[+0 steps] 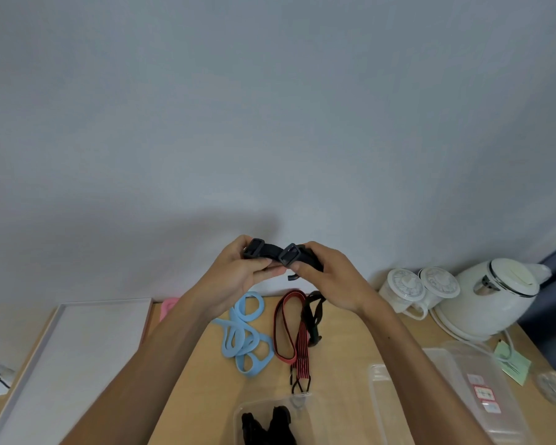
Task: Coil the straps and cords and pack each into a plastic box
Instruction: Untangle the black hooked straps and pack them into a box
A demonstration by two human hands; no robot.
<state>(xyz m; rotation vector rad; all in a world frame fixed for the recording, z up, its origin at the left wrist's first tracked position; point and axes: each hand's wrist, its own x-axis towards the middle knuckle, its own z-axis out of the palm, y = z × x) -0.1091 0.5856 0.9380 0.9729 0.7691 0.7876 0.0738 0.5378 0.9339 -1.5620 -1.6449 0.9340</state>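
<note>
Raised above the wooden table, my left hand and my right hand both grip a black webbing strap with two plastic buckles. A short strap end sticks out below my right fingers. On the table beneath lie light blue silicone loops, a red-and-black bungee cord with hooks, and a dark strap. A clear plastic box at the near edge holds a coiled black strap.
More clear boxes and a lid lie at the right. A white kettle and two white lidded cups stand at the back right. A white tray fills the left, with a pink item behind it.
</note>
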